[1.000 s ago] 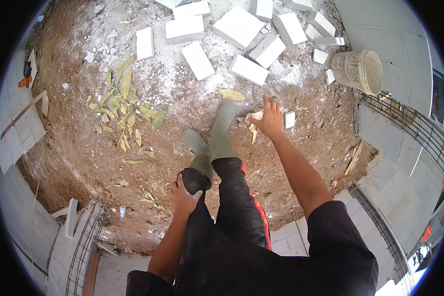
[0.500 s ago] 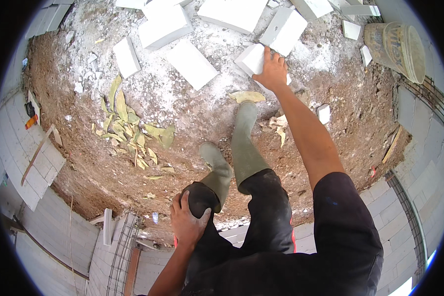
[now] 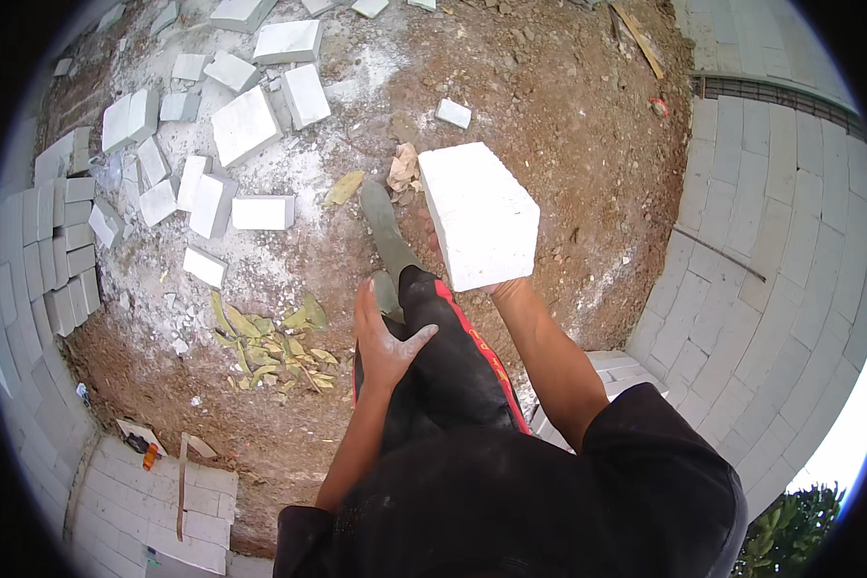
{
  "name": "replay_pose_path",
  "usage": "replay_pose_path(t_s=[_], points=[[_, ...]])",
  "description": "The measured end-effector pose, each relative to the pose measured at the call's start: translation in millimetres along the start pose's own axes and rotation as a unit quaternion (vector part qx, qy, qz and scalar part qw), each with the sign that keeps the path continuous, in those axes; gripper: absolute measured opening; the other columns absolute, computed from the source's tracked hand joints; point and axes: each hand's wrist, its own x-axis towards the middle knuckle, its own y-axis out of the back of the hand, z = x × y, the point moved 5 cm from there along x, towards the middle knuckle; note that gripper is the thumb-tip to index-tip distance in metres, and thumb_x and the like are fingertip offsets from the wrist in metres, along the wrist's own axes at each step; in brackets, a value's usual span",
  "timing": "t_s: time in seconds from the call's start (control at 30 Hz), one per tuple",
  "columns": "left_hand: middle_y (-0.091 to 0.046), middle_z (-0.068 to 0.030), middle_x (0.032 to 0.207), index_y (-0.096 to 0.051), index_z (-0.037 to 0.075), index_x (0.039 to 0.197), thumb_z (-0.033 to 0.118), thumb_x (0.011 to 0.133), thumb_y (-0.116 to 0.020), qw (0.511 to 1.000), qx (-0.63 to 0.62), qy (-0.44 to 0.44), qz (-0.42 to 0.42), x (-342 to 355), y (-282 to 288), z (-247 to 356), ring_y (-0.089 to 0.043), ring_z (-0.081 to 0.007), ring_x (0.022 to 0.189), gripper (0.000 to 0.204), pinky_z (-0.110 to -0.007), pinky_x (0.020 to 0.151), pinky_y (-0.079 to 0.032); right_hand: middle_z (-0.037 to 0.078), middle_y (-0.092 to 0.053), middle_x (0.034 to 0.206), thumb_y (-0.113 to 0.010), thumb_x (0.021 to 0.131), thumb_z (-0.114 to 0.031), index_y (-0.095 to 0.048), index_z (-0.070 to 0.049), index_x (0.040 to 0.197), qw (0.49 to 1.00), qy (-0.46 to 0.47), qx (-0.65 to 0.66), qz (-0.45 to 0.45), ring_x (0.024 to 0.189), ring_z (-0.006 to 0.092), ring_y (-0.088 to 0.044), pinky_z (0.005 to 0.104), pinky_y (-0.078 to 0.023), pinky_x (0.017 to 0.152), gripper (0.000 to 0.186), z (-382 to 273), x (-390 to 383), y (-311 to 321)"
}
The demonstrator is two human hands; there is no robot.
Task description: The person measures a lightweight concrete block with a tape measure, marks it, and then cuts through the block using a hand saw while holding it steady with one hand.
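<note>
A white aerated concrete block (image 3: 482, 217) with one slanted corner is raised off the ground in front of me. My right hand (image 3: 511, 291) is closed on it from below, most of its fingers hidden behind the block. My left hand (image 3: 383, 342), dusted white, is by my knee with its thumb stretched away from the fingers; it holds nothing. Just beyond it is my green rubber boot (image 3: 383, 222). A crumpled piece of brown paper (image 3: 404, 168) lies between the boot and the raised block.
Many white blocks (image 3: 246, 125) lie scattered at the far left, with a stack of blocks (image 3: 65, 255) by the left wall. Dry leaves (image 3: 265, 347) litter the dirt floor. A block wall (image 3: 732, 241) stands on the right. One small block piece (image 3: 453, 113) lies ahead.
My right hand has lifted the block from the ground and brought it closer. My left hand has come off the knee. The view has turned to the right.
</note>
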Motion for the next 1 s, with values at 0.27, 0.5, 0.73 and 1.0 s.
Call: replay_pose_path(t_s=[0.27,0.5,0.73,1.0], points=[[-0.02,-0.0282,0.163,-0.017,0.008,0.161,0.06,0.055,-0.092,0.882,0.004,-0.432,-0.189,-62.1,-28.4,227.5,-0.026,-0.0482,0.149,0.14,-0.06,0.119,-0.026,0.013,-0.054,0.147,-0.039,0.108,-0.032,-0.044,-0.006,0.15,0.957,0.148,0.244,-0.046,0.129,0.025,-0.059,0.0418,-0.055,0.102,0.05,2.4,-232.9,15.6],[-0.03,-0.0208,0.158,-0.011,0.004,0.159,0.042,0.064,-0.098,0.891,-0.17,-0.292,-0.303,-192.5,-118.4,249.7,-0.035,-0.0363,0.146,0.134,-0.05,0.119,-0.033,0.003,-0.056,0.148,-0.043,0.093,-0.074,-0.051,-0.02,0.149,0.917,0.179,0.354,0.04,0.135,0.0233,-0.052,0.0446,-0.038,0.113,0.079,35.6,-408.8,46.3],[-0.042,-0.0235,0.146,-0.022,0.0,0.152,0.023,0.08,-0.089,0.915,-0.238,-0.093,-0.313,-333.7,-221.7,246.8,-0.049,-0.0341,0.132,0.101,-0.047,0.109,-0.045,0.017,-0.053,0.14,-0.067,0.092,-0.055,-0.04,-0.007,0.145,0.809,0.345,0.464,0.109,0.126,0.029,-0.056,0.0459,-0.043,0.114,0.078,50.8,-517.1,148.1],[-0.05,-0.0177,0.141,-0.036,0.008,0.149,0.036,0.09,-0.074,0.905,-0.204,0.05,-0.369,-406.3,-377.1,223.2,-0.052,-0.0306,0.129,0.076,-0.05,0.106,-0.045,0.02,-0.056,0.137,-0.065,0.099,-0.043,-0.044,-0.002,0.143,0.817,0.328,0.451,0.145,0.126,0.0297,-0.057,0.0462,-0.048,0.111,0.064,76.1,-618.5,296.4]])
